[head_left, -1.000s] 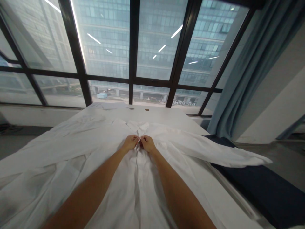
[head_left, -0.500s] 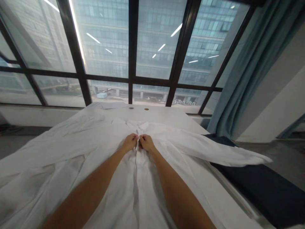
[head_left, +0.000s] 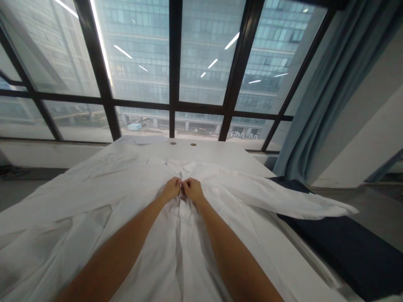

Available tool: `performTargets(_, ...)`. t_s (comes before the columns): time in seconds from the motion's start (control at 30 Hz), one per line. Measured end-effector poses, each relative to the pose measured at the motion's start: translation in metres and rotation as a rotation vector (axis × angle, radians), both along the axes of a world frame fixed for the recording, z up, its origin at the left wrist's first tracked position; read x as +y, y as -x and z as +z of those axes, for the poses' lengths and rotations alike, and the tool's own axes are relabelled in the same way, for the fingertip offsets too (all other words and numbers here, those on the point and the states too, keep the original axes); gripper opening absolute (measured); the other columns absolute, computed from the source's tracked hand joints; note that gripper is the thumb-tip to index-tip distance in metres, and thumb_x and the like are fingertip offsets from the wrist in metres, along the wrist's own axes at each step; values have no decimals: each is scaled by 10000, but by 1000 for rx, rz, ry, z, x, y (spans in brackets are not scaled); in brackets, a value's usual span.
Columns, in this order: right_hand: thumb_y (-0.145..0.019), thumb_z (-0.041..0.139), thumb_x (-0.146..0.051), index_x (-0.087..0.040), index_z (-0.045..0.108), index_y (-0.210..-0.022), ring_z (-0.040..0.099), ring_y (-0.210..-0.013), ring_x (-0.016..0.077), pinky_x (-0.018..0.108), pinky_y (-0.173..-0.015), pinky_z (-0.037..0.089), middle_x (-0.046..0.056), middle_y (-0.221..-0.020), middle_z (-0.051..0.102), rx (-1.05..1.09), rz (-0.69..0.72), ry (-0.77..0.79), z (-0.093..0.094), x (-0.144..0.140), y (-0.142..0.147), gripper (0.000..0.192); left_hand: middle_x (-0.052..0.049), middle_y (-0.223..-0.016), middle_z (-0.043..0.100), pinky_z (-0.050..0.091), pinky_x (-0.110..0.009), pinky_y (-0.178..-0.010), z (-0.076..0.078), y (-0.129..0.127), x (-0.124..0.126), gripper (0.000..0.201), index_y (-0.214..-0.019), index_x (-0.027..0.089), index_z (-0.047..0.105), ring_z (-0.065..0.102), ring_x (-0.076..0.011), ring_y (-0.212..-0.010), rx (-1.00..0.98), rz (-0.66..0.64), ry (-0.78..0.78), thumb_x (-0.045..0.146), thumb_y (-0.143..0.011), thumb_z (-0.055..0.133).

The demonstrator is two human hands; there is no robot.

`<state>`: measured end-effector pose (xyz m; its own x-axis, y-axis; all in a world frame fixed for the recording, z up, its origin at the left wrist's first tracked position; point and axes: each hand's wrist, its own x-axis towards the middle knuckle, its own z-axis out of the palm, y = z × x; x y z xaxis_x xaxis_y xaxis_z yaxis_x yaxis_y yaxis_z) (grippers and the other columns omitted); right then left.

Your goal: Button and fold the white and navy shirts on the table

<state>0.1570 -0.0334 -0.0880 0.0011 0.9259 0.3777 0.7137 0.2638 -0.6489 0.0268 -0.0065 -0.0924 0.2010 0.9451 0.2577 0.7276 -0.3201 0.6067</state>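
A white button-up shirt (head_left: pixel 132 201) lies spread flat on a white table (head_left: pixel 220 155), collar toward the window, sleeves out to both sides. My left hand (head_left: pixel 171 188) and my right hand (head_left: pixel 193 189) meet at the front placket just below the collar. Each hand pinches the fabric edge on its own side, fingertips almost touching. Whether a button is between the fingers is too small to tell. Both forearms stretch over the lower front of the shirt.
The right sleeve hangs past the table edge over a dark blue bench or mat (head_left: pixel 340 247). Large black-framed windows (head_left: pixel 171 67) stand behind the table. A blue curtain (head_left: pixel 327 88) hangs at the right. Two small round holes (head_left: pixel 183 144) sit in the table's far end.
Both hands stay at the same spot on the placket, with only slight finger movement. The view has shifted a little.
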Motion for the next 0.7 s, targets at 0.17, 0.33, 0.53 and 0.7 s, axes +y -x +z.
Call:
performTargets(0.17, -866, 498, -273, -138, 676, -758, 593, -647, 125, 208, -610, 387, 50, -718, 694, -43, -9, 40, 0, 4, -2, 247, -88, -922, 683, 442, -281, -792, 1, 1, -1, 254, -926, 157, 635, 620, -187, -899, 19, 32, -1, 228, -922, 391)
performTargets(0.33, -894, 450, -268, -137, 668, -753, 597, -650, 122, 203, -612, 388, 43, -696, 684, -55, 39, 123, 2, 6, -1, 291, -104, -945, 687, 445, -297, -784, 9, -1, -15, 272, -1029, 180, 611, 637, -208, -908, 179, 112, 13, 305, -948, 384)
performTargets(0.53, -888, 456, -355, -188, 597, -1190, 579, -1047, 206, 323, -899, 402, 100, -1138, 657, -250, -110, 100, 6, -8, -6, 373, -105, -1338, 542, 336, -396, -1030, 17, 17, -21, 393, -1283, 213, 513, 459, -241, -1245, 448, 75, -233, 291, -904, 444)
performTargets(0.7, -805, 337, -756, -232, 271, -1484, 101, -1411, 379, 636, -1054, 72, 126, -1559, 190, -524, -124, 345, 1, -11, -36, 860, -56, -1530, 307, 110, -648, -1085, 6, 55, 1, 574, -1428, 271, 383, 229, -323, -1406, 606, -12, 9, 531, -919, 326)
